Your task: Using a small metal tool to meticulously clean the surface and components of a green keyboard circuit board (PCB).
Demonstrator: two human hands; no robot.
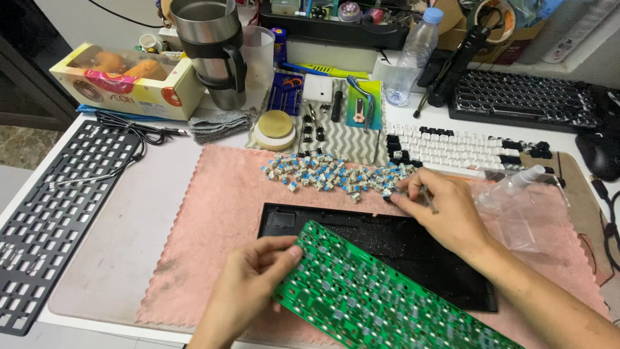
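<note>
My left hand (248,284) grips the near-left edge of a green keyboard circuit board (361,294), holding it tilted over a black keyboard case (413,242) that lies on a pink cloth (213,213). My right hand (439,207) reaches to the right end of a heap of several blue-stemmed key switches (329,173) and pinches a thin metal tool (427,197), fingertips touching the switches there.
A black switch plate (58,207) lies at the left with a black cable (129,129). Behind stand a steel mug (210,45), a snack box (123,81), a water bottle (413,55), white and black keycaps (458,148), a spray bottle (513,187), another black keyboard (523,100) and a mouse (600,152).
</note>
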